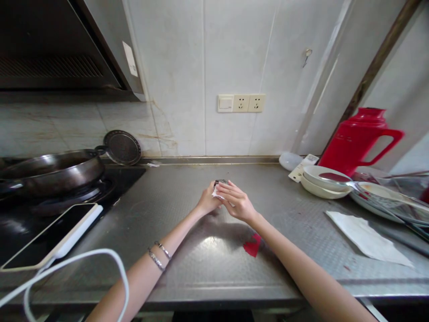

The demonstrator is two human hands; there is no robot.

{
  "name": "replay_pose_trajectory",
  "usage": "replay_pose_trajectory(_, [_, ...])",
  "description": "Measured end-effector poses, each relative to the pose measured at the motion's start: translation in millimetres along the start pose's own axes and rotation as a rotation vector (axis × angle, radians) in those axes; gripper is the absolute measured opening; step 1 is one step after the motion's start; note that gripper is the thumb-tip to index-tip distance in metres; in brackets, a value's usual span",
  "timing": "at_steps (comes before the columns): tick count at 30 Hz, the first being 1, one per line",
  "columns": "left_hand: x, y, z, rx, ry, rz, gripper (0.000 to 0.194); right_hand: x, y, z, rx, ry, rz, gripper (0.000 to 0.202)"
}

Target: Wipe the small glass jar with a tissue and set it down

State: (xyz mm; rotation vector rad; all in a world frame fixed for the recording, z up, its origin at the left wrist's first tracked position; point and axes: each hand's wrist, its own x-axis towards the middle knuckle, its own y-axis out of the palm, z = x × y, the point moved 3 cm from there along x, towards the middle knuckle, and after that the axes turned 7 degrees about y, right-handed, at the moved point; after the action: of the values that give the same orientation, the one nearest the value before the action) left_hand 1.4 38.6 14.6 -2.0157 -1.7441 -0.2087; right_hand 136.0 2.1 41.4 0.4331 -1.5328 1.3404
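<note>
Over the middle of the steel counter (187, 179) my two hands meet. My left hand (208, 200), with bracelets on its wrist, is closed around a small dark object (220, 182); most of it is hidden, so I cannot tell its kind. A piece of white tissue (215, 192) shows between the hands. My right hand (237, 202) holds this tissue against the object, its fingers laid together over the top. Below the right wrist, a red scrap (252, 245) lies on the counter.
On the left are a pan (67, 172) on the stove, a phone (50, 237) and a looping white cable (97, 252). To the right stand a red thermos (355, 141), stacked bowls (321, 190) and a folded white paper towel (368, 237). A round lid (122, 147) leans on the wall.
</note>
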Motion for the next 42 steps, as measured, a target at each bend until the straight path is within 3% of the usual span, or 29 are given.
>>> replay_pose_trajectory(4, [-0.5, 1.8, -4.6, 0.082, -0.006, 0.025, 0.056, 2.3, -6.9, -5.2, -0.008, 0.088, -0.089, 0.03])
replay_pose_trajectory(11, [2.7, -6.0, -7.0, 0.045, 0.066, 0.055, 0.049, -1.6, -1.0, 2.9, 0.026, -0.033, 0.006, 0.034])
replay_pose_trajectory(18, [3.5, -2.6, -12.5, -0.184, -0.076, 0.016, 0.066, -0.2, -7.7, -6.4, 0.163, 0.272, -0.235, 0.033])
replay_pose_trajectory(24, [6.2, -10.7, -13.0, -0.255, -0.097, -0.018, 0.068, -0.8, -0.7, 6.0, 0.152, 0.136, -0.139, 0.039])
replay_pose_trajectory(30, [1.0, -2.7, -20.3, -0.214, -0.054, 0.041, 0.065, 0.0, -7.5, -8.4, 0.159, 0.317, -0.258, 0.032])
replay_pose_trajectory(37, [5.4, -13.2, -25.6, -0.223, -0.052, 0.01, 0.067, -0.9, -3.5, 1.1, 0.123, 0.224, -0.202, 0.037])
replay_pose_trajectory(42, [4.8, -10.4, -21.3, -0.193, -0.043, 0.019, 0.064, 0.0, -4.3, -5.1, 0.096, 0.28, -0.179, 0.034])
